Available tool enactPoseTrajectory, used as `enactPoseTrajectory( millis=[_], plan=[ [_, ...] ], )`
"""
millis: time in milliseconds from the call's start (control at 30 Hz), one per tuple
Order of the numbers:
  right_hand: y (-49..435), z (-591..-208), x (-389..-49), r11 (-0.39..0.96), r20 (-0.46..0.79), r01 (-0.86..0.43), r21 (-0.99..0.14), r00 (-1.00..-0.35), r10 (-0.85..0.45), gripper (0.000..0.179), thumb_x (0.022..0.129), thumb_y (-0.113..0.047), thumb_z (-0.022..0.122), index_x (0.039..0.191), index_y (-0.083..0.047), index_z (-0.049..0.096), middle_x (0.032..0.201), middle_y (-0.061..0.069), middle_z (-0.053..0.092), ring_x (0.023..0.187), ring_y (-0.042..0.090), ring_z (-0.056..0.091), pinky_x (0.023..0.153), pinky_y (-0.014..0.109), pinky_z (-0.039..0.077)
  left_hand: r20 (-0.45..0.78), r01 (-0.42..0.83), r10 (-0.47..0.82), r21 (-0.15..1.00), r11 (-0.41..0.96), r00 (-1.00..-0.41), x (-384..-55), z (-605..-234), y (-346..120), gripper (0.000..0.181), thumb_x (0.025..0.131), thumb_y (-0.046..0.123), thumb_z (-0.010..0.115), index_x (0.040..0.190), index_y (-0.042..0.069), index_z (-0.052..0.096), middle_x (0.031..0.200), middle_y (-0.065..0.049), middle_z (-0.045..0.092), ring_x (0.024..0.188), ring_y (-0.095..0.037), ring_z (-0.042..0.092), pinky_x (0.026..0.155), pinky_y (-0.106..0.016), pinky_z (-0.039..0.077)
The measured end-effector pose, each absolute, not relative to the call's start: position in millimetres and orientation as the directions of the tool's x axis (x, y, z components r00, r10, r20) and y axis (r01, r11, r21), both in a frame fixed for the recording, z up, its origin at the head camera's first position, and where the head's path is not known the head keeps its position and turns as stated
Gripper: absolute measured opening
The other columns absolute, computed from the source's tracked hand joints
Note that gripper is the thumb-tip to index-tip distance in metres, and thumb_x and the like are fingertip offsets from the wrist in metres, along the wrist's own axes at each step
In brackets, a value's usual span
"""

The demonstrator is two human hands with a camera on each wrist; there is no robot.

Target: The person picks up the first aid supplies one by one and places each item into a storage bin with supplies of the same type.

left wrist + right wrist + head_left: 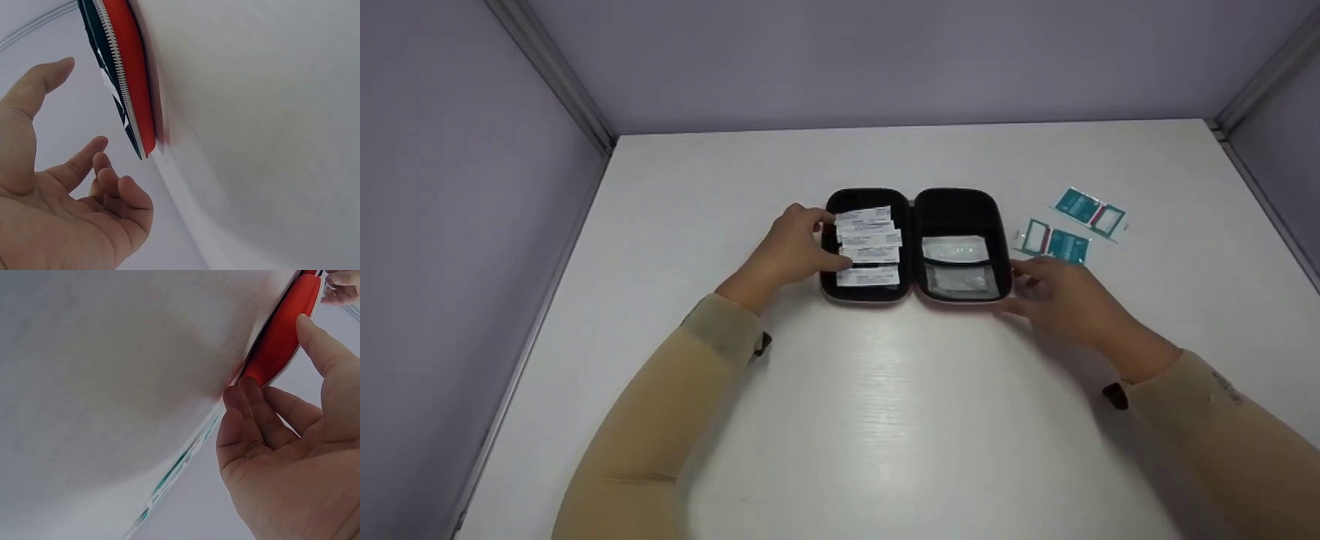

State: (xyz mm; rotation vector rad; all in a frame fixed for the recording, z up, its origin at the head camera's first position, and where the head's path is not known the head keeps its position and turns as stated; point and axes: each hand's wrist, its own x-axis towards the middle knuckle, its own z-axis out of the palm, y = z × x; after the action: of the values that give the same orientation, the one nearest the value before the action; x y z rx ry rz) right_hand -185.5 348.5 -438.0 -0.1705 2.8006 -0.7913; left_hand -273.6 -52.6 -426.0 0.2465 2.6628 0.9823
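A small red zippered case lies open like a book on the white table, black inside. Its left half holds several narrow white packets in an overlapping column. Clear plastic packets sit behind a pocket in the right half. My left hand is at the case's left side, thumb and forefinger spread apart, their tips near the packets; the left wrist view shows its other fingers loosely bent. At the right side, my right hand grips the case's near corner, with thumb and fingertips on the red shell.
Two flat teal-and-white packets, one farther back and one nearer, lie on the table right of the case, the nearer one just beyond my right hand. Grey partition walls rise behind the table and along both sides.
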Motion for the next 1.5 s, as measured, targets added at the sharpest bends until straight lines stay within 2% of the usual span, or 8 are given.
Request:
enactPoseTrajectory(
  millis=[367,733,1000,1267,1500],
  plan=[
    [349.4,-442.5,-186.3,0.857,-0.140,-0.098,-0.506,-0.971,-0.193,0.071,0.102,-0.038,0.088,0.163,-0.014,0.062,0.138,0.014,0.075,0.127,0.035,0.067,0.107,0.057,0.058,-0.203,0.082,0.270,0.638,0.766,-0.941,-250.5,-425.1,-63.3,0.092,0.088,0.039,0.096,0.165,0.009,0.056,0.157,-0.016,0.054,0.146,-0.033,0.053,0.123,-0.048,0.053],
    [346.7,-441.2,-187.0,0.861,-0.172,-0.067,-0.503,-0.969,-0.176,0.073,0.103,-0.041,0.086,0.166,-0.016,0.059,0.143,0.014,0.073,0.131,0.036,0.065,0.109,0.059,0.060,-0.194,0.096,0.252,0.581,0.808,-0.948,-237.3,-426.6,-70.2,0.083,0.086,0.039,0.099,0.154,0.006,0.066,0.149,-0.016,0.058,0.139,-0.033,0.054,0.119,-0.048,0.054],
    [348.0,-441.3,-185.8,0.854,-0.171,-0.065,-0.517,-0.969,-0.177,0.074,0.102,-0.041,0.087,0.166,-0.017,0.059,0.143,0.014,0.073,0.131,0.036,0.065,0.110,0.059,0.059,-0.188,0.116,0.258,0.551,0.826,-0.948,-231.5,-432.9,-67.1,0.085,0.085,0.040,0.100,0.155,0.005,0.067,0.150,-0.015,0.059,0.144,-0.035,0.054,0.124,-0.047,0.051],
    [350.0,-435.8,-188.1,0.863,-0.205,-0.034,-0.503,-0.966,-0.158,0.083,0.101,-0.048,0.086,0.168,-0.009,0.055,0.158,0.021,0.066,0.143,0.044,0.060,0.116,0.068,0.054,-0.188,0.110,0.242,0.528,0.842,-0.952,-230.9,-436.0,-66.2,0.080,0.085,0.041,0.099,0.153,0.008,0.070,0.144,-0.014,0.062,0.134,-0.033,0.057,0.118,-0.048,0.053],
    [366.6,-429.8,-189.7,0.869,-0.187,-0.009,-0.496,-0.975,-0.117,0.075,0.105,-0.048,0.081,0.164,-0.008,0.058,0.161,0.021,0.063,0.145,0.045,0.057,0.116,0.070,0.052,-0.180,0.096,0.223,0.533,0.841,-0.958,-230.9,-436.1,-63.3,0.076,0.086,0.047,0.096,0.149,0.012,0.073,0.142,-0.012,0.063,0.132,-0.032,0.057,0.116,-0.048,0.054]
  ],
)
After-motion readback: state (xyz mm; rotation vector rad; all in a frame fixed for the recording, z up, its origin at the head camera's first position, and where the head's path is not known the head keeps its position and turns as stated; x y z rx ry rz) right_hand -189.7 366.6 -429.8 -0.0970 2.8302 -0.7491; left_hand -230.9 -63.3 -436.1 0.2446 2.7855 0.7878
